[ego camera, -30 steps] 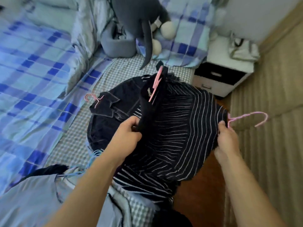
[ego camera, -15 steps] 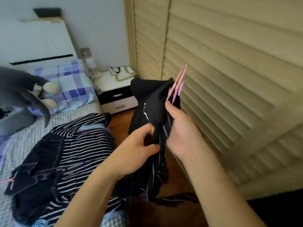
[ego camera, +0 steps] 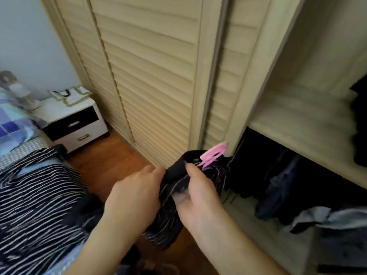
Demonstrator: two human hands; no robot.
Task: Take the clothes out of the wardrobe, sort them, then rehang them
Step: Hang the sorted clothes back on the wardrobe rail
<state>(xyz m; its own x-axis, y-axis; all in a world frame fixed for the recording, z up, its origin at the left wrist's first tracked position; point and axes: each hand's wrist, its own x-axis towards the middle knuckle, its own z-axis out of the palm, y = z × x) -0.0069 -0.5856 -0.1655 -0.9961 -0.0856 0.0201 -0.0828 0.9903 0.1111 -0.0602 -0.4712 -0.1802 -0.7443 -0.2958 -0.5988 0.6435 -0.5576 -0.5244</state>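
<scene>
The tall beige louvred wooden wardrobe [ego camera: 151, 72] fills most of the view, its sliding doors pushed left so the right-hand bay stands open, with dark garments [ego camera: 278, 185] hanging in the lower compartment under a pale shelf [ego camera: 297, 124]. At lower left, the bed [ego camera: 17, 153] carries a heap of black-and-white striped clothing [ego camera: 37, 199], and a white bedside cabinet with a black drawer front [ego camera: 73, 124] stands beyond it against the wall. Between the bed and the open bay, both hands hold one black garment with thin white stripes [ego camera: 170, 195], bunched and hanging down in narrow folds, with the pink plastic hanger [ego camera: 213, 154] poking up from its top edge toward the wardrobe. The left hand [ego camera: 135, 197] clasps the cloth from the left side, its fingers curled into the fabric; the right hand [ego camera: 198, 197] grips the garment just under the hanger, thumb on top and fingers wrapped beneath. The garment looks soft, limp and gathered rather than spread, so its shape on the hanger cannot be made out. Likely risks: because the cloth is bunched, a shoulder could slide off the hanger as it is lifted to the rail; the hook could snag on the garments already hanging; and the trailing hem could catch on the wardrobe's edge.
</scene>
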